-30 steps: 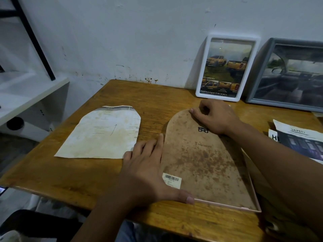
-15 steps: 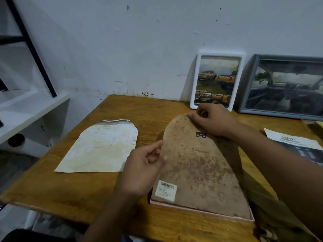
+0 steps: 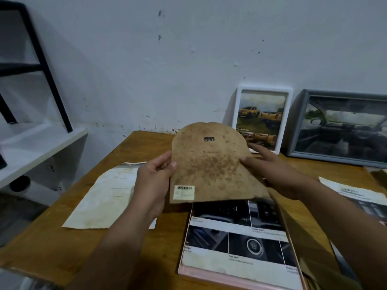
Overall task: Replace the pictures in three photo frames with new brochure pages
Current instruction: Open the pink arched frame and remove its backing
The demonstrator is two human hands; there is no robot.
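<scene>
Head view shows the stained brown arched backing board (image 3: 211, 164) lifted between both hands, left hand (image 3: 154, 181) pinching its left edge, right hand (image 3: 270, 170) gripping its right edge, directly above the pink frame (image 3: 234, 275) (brochure page (image 3: 236, 235) inside), long axis running near-to-far.

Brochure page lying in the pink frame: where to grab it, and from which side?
Probably the near-left corner of the brochure page, coming from the left. The lifted backing board, held by left hand and right hand, overhangs its far end, and a brown flap crowds its right edge. The page lies flat inside the pink frame, so peel a corner up with the fingers.
</scene>
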